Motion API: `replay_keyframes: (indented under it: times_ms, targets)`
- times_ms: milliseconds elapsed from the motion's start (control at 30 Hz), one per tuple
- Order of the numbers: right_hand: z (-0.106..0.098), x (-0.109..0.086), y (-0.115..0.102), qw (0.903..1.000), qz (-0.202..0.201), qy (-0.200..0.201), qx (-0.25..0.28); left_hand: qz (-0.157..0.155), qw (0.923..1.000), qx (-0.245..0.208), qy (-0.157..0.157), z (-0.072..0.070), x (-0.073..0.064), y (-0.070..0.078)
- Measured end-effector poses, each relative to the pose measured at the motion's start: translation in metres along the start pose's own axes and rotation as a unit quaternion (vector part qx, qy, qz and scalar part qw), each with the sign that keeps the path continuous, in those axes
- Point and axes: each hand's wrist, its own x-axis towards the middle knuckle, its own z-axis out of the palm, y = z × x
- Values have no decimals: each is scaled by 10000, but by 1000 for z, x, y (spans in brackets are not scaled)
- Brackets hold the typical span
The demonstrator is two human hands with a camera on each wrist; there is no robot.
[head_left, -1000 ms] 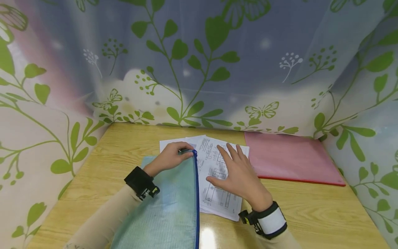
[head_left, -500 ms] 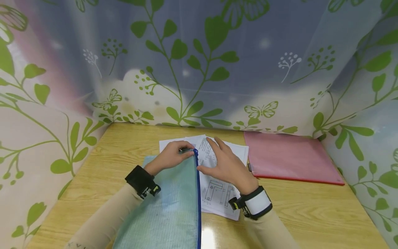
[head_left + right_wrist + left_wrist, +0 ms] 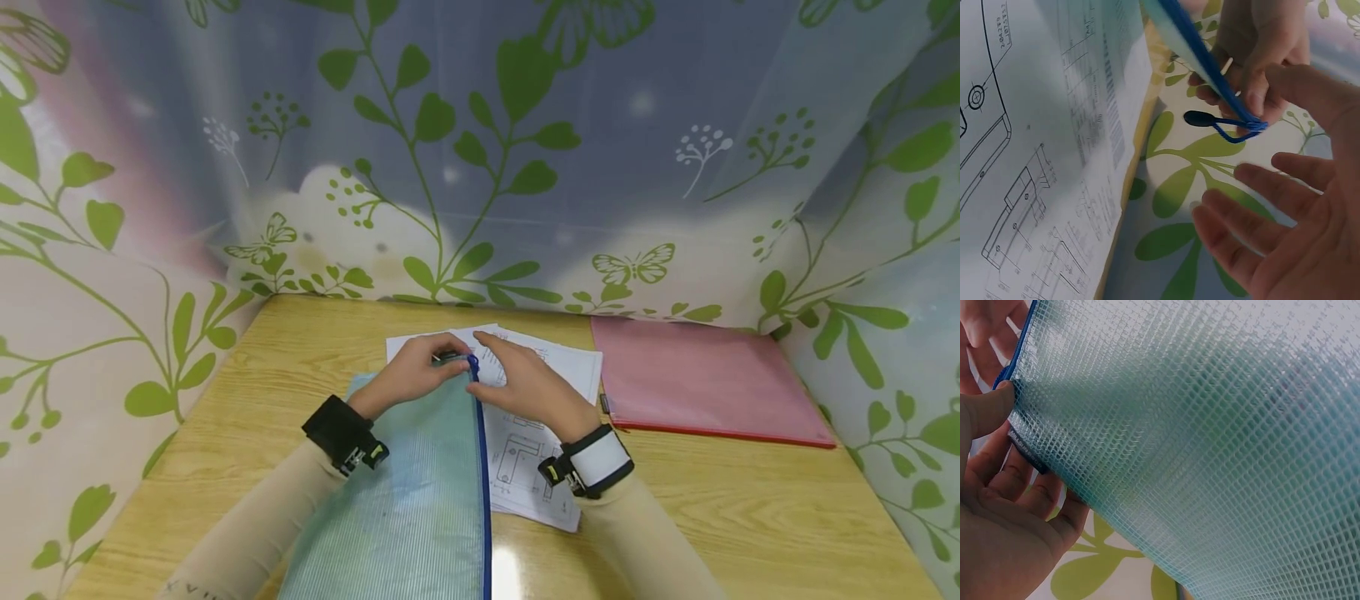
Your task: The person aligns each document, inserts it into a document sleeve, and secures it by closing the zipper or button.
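My left hand (image 3: 411, 368) pinches the far corner of a teal mesh zipper pouch (image 3: 397, 492), thumb on the near face. The pouch stands raised off the table at that corner, its blue zipper (image 3: 483, 475) running down the right edge. In the right wrist view a dark zipper pull (image 3: 1199, 119) dangles on a blue cord from the zipper's end. My right hand (image 3: 536, 385) is beside that corner, thumb and fingers spread around the pull without gripping it. Printed drawing sheets (image 3: 525, 467) lie behind and right of the pouch, partly covered by it and by my right hand.
A pink zipper pouch (image 3: 705, 375) with a red edge lies flat at the back right, next to the sheets. The wooden table (image 3: 735, 508) ends at a leaf-patterned curtain (image 3: 480, 167) at the back and on both sides.
My right hand has moved left across the sheets to the pouch's zipper corner, uncovering the pink pouch's dark pull. My left hand keeps its pinch almost in place.
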Motion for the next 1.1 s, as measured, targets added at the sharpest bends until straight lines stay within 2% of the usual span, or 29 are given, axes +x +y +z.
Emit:
replay_keyframes:
  times_ms: [267, 633, 900, 1100]
  targets:
    - [7, 6, -1, 9996, -254, 36, 126, -358, 9989, -308, 26, 0, 0, 2]
    - [15, 12, -6, 9963, -563, 527, -380, -234, 9993, -289, -40, 0, 1, 3]
    - [16, 9, -6, 9949, -400, 888, -257, 12, 10000, 40, -87, -1, 2, 1]
    - [18, 9, -4, 9945, -267, 990, -204, 150, 9998, 27, -131, -2, 1, 1]
